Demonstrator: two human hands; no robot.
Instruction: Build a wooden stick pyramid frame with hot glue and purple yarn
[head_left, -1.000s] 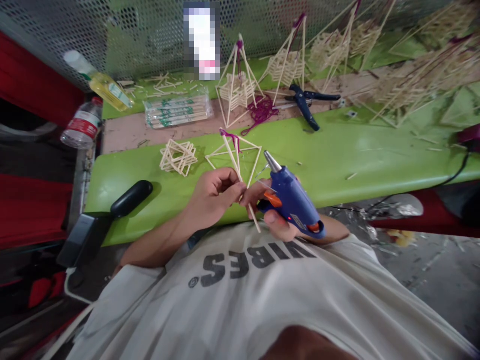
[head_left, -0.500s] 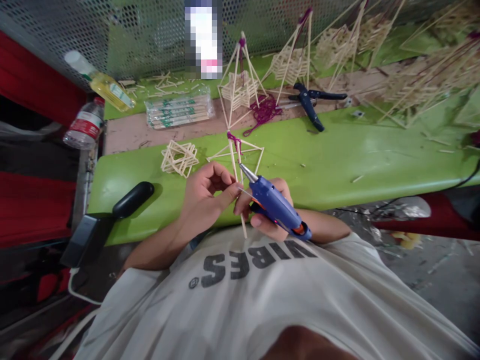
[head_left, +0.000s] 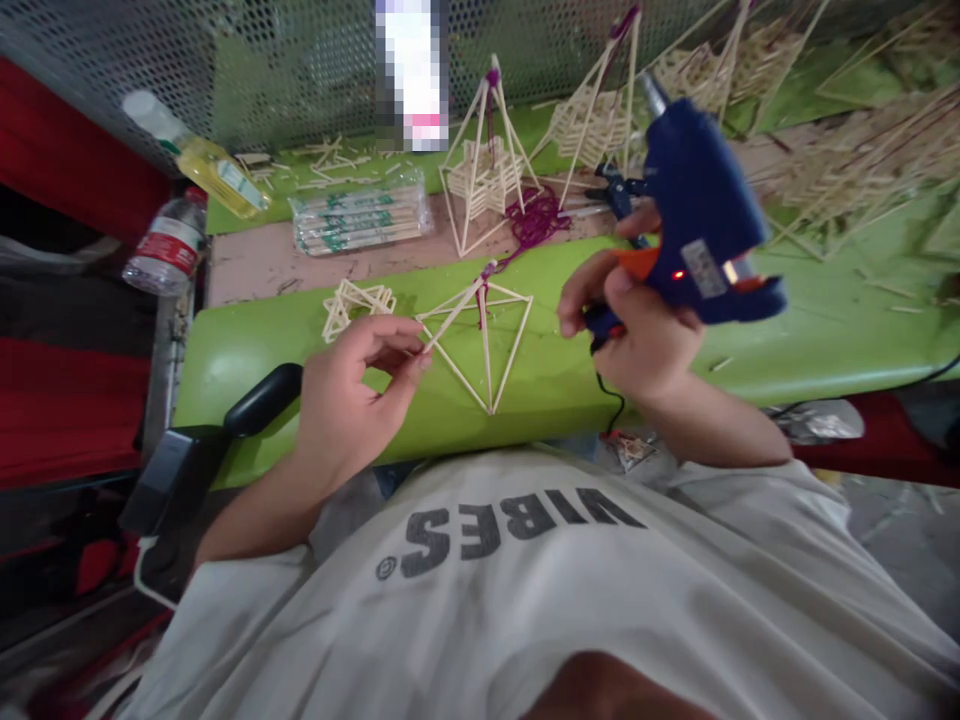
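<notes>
Green tabletop [head_left: 787, 330] bore a stacked-stick lattice [head_left: 357, 303]; left hand [head_left: 352, 385] pinched the thin wooden-stick pyramid frame [head_left: 480, 335], right hand [head_left: 637, 325] gripped the blue glue gun [head_left: 697, 215] near dark pliers [head_left: 616, 195].

Soft, even daylight fills the scene, bright on the green surface [head_left: 750, 330], which shows a pale sheen near its right end and only faint shadows under the stick frame [head_left: 480, 340] and the left hand [head_left: 345, 390]. The wide lens bends the mesh fence [head_left: 262, 70] and the surface edge into curves and stretches the shirt [head_left: 525, 600] at the bottom, while the corners fall dim. The glue gun [head_left: 697, 210], close to the lens in the right hand [head_left: 637, 330], is slightly motion-blurred, the stick piles [head_left: 847, 160] at far right are soft, and a pixelated block [head_left: 412, 75] covers part of the fence.
</notes>
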